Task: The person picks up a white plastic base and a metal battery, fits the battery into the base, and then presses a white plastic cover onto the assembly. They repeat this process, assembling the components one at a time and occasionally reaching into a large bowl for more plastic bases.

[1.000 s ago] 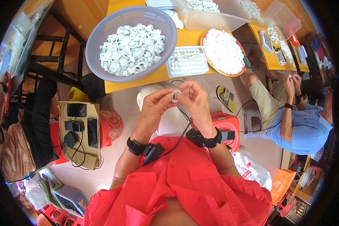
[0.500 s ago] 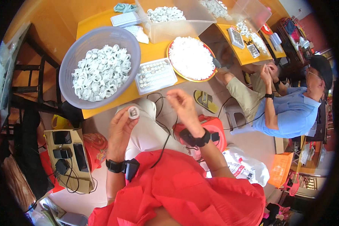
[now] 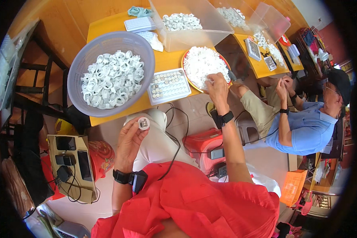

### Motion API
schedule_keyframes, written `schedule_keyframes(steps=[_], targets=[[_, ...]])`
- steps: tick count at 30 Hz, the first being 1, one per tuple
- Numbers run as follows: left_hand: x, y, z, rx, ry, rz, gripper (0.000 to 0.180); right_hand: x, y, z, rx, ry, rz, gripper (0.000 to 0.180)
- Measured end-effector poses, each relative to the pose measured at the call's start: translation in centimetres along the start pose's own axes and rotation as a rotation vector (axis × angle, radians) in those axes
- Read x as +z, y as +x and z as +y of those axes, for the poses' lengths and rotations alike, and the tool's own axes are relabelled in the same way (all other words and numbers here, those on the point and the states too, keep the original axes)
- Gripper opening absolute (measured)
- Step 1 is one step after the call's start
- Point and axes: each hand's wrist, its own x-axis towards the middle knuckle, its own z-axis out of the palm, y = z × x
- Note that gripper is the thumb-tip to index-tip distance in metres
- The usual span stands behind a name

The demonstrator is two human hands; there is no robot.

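Observation:
In my left hand (image 3: 130, 137), the fingertips pinch a small round white plastic part (image 3: 144, 123) with metal pieces set inside it. I hold it above my lap, in front of the table's near edge. My right hand (image 3: 219, 93) reaches to the near right side of a round red-and-yellow tray (image 3: 185, 75) heaped with small white plastic pieces (image 3: 204, 63). Its fingers are bent together at the edge of the heap, and whatever is between them is too small to make out. Left of the round tray lies a white tray (image 3: 176, 94) with rows of round metallic discs.
A grey-purple basket (image 3: 72, 77) full of white plastic rings stands on the yellow table (image 3: 101, 120). Behind are clear bins (image 3: 194, 39). A red stool (image 3: 202, 144) and cables (image 3: 178, 146) are below. At right sits a co-worker (image 3: 301, 123) beside another table (image 3: 258, 69).
My right hand has moved forward and to the right, from above the stool to the heap in the round tray. My left hand still holds the round part, turned slightly. The view has shifted a little.

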Motion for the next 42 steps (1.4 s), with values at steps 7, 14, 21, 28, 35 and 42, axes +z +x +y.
schedule_keyframes(steps=[7, 14, 21, 28, 35, 42], targets=[[0.1, 0.1, 0.2, -0.009, 0.008, 0.006, 0.022, -0.2, 0.6, -0.2, 0.006, -0.040, -0.077, 0.014], [0.2, 0.1, -0.2, -0.005, -0.027, 0.004, 0.025, 0.0, 1.2, 1.4, 0.270, 0.324, -0.091, 0.012], [0.6, -0.1, 0.1, -0.027, 0.012, -0.034, 0.027, -1.9, 1.0, -0.2, 0.516, 0.988, -0.279, 0.014], [1.0, -0.2, -0.1, -0.042, 0.031, -0.034, 0.029, -3.4, -0.3, -4.9, 0.585, 1.226, -0.386, 0.015], [0.9, -0.3, -0.3, -0.038, 0.017, -0.040, 0.028, -3.7, -2.0, -8.1, 0.476, 1.261, -0.569, 0.018], [1.0, -0.4, -0.2, -0.036, -0.007, -0.069, 0.027, -2.4, -4.0, -10.1, 0.367, 1.180, -0.669, 0.021]])
